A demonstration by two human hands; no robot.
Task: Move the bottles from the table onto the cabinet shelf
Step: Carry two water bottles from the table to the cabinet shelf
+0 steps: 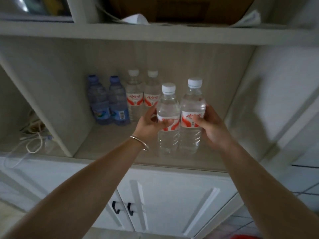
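Note:
My left hand (150, 122) grips a clear water bottle (168, 107) with a white cap and a red-and-white label. My right hand (211, 125) grips a taller-looking bottle (192, 104) of the same kind, side by side with the first. Both bottles stand upright over the front part of the open cabinet shelf (107, 140); whether their bases touch it I cannot tell. At the back of the shelf stand two blue bottles (107, 102) on the left and two clear red-labelled bottles (143, 94) beside them.
A white divider (43, 102) bounds the shelf on the left, with cords (34, 135) in the neighbouring compartment. A shelf above holds a cardboard box (181, 9) and papers. Below are white cabinet doors with black handles (123, 208).

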